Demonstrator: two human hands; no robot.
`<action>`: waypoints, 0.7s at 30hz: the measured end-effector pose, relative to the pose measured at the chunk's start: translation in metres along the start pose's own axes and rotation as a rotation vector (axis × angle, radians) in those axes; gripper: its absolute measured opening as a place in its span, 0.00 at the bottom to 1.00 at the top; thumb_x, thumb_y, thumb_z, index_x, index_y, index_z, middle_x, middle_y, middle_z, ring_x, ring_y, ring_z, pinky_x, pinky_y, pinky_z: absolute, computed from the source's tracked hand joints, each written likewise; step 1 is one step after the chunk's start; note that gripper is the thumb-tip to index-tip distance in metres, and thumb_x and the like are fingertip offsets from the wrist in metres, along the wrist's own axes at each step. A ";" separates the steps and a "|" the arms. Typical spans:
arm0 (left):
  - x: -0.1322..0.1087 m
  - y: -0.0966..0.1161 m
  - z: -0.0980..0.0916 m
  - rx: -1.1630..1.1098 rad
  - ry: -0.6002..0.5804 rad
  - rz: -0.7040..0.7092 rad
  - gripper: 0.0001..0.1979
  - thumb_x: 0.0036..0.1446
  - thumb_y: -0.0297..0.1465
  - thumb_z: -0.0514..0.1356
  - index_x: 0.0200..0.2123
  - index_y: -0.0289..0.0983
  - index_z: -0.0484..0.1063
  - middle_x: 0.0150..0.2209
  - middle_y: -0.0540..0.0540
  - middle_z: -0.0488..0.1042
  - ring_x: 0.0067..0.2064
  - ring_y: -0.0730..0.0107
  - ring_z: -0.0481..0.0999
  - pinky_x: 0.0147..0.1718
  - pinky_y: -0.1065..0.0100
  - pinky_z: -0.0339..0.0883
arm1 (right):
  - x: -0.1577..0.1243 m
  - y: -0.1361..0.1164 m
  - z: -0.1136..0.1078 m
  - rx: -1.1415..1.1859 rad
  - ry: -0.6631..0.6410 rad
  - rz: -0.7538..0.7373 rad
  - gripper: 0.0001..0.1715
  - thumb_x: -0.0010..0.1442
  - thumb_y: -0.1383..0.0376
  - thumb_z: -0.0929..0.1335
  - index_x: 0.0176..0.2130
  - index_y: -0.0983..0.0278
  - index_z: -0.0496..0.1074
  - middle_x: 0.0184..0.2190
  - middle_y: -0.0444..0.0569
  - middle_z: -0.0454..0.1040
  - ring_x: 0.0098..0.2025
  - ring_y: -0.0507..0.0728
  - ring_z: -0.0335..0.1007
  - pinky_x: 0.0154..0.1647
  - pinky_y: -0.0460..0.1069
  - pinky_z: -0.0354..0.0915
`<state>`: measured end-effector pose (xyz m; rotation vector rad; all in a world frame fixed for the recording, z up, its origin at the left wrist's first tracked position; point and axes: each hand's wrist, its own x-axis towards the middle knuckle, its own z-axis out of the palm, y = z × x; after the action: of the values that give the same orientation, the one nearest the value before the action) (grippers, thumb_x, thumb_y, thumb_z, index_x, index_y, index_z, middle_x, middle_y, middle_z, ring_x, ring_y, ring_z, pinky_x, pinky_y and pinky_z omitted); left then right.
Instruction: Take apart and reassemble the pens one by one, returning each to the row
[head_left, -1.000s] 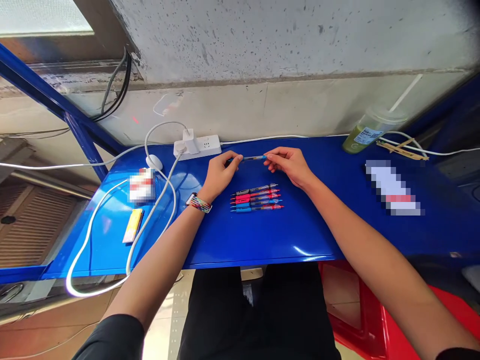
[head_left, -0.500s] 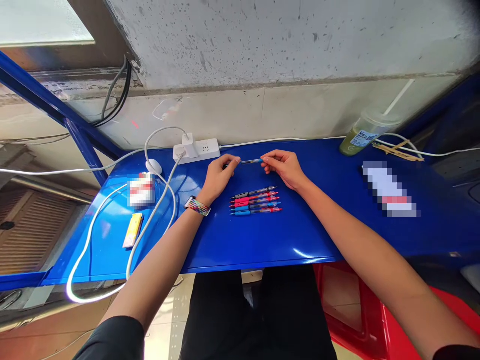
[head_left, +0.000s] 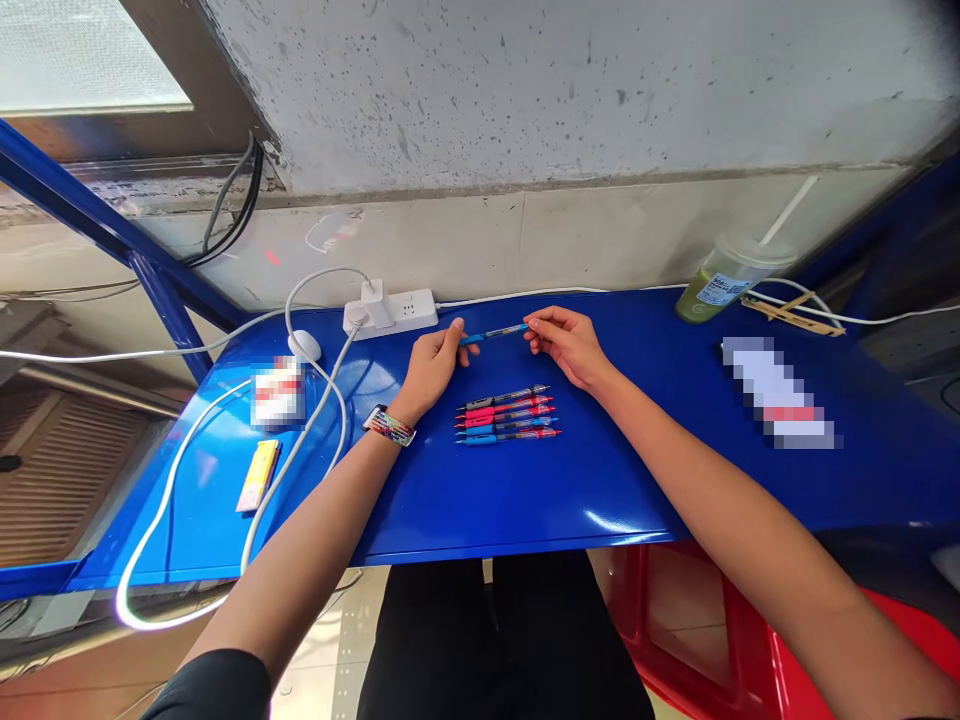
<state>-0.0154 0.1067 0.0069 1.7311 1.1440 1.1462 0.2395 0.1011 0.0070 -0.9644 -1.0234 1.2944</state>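
Short black sleeves (head_left: 217, 686), multicoloured patterned wristband (head_left: 393, 427), black legwear (head_left: 502, 650)

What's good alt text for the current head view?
A person's right hand pinches one end of a blue pen, the left hand at the other, over a blue table. Nearer lies a row of black, red and blue pens; farther back, a white power strip.

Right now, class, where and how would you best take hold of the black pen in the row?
Probably pinch the black pen across mid-barrel, from above and slightly the far side: it is slim and lies flat, with its far side open, while the red pen lies close along its near side.
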 end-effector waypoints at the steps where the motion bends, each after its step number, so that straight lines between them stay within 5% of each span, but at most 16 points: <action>1: 0.000 -0.001 0.000 -0.031 -0.001 -0.001 0.22 0.75 0.52 0.62 0.47 0.40 0.82 0.26 0.51 0.76 0.30 0.67 0.75 0.37 0.63 0.69 | 0.000 0.000 0.000 -0.002 0.001 -0.002 0.33 0.38 0.44 0.91 0.35 0.60 0.87 0.29 0.46 0.84 0.30 0.52 0.75 0.33 0.48 0.73; 3: 0.001 -0.004 0.000 -0.096 -0.001 0.022 0.22 0.68 0.50 0.71 0.54 0.41 0.80 0.28 0.53 0.77 0.31 0.68 0.76 0.36 0.65 0.70 | 0.001 0.000 0.000 -0.005 0.003 -0.007 0.33 0.38 0.44 0.91 0.35 0.60 0.87 0.29 0.46 0.83 0.30 0.52 0.75 0.33 0.49 0.73; 7: 0.001 -0.005 0.000 -0.016 0.001 0.018 0.26 0.77 0.54 0.61 0.35 0.40 0.78 0.22 0.51 0.72 0.27 0.68 0.72 0.33 0.65 0.67 | 0.001 0.001 -0.002 -0.016 -0.006 0.000 0.33 0.39 0.44 0.91 0.35 0.60 0.87 0.29 0.47 0.83 0.30 0.53 0.75 0.33 0.49 0.73; 12: 0.002 -0.004 0.001 -0.140 0.018 0.062 0.21 0.64 0.49 0.76 0.49 0.42 0.79 0.27 0.54 0.76 0.29 0.69 0.75 0.33 0.67 0.69 | 0.003 0.003 -0.004 0.026 0.007 -0.016 0.32 0.39 0.45 0.91 0.35 0.60 0.87 0.30 0.47 0.83 0.31 0.52 0.75 0.33 0.49 0.73; 14: 0.003 -0.007 0.000 -0.109 0.035 0.053 0.22 0.68 0.53 0.72 0.36 0.40 0.79 0.25 0.51 0.75 0.27 0.71 0.73 0.31 0.68 0.67 | 0.003 0.004 -0.004 0.030 0.006 -0.017 0.31 0.40 0.46 0.91 0.35 0.60 0.87 0.30 0.47 0.83 0.31 0.52 0.75 0.33 0.49 0.73; 18: 0.005 -0.013 0.000 -0.039 0.089 -0.005 0.40 0.79 0.60 0.55 0.20 0.40 0.72 0.15 0.49 0.65 0.21 0.73 0.67 0.25 0.67 0.60 | 0.005 0.004 -0.005 0.038 -0.004 -0.020 0.28 0.43 0.48 0.91 0.36 0.60 0.86 0.31 0.47 0.83 0.32 0.53 0.76 0.33 0.48 0.74; 21: 0.007 -0.016 -0.001 -0.061 0.110 0.026 0.28 0.75 0.53 0.66 0.28 0.39 0.79 0.20 0.50 0.73 0.23 0.74 0.70 0.26 0.69 0.64 | 0.006 0.002 -0.007 0.096 0.017 -0.008 0.25 0.43 0.52 0.90 0.35 0.61 0.86 0.29 0.46 0.82 0.31 0.52 0.75 0.32 0.47 0.73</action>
<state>-0.0192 0.1186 -0.0053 1.6584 1.1425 1.2929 0.2452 0.1074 0.0034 -0.8960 -0.9425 1.3147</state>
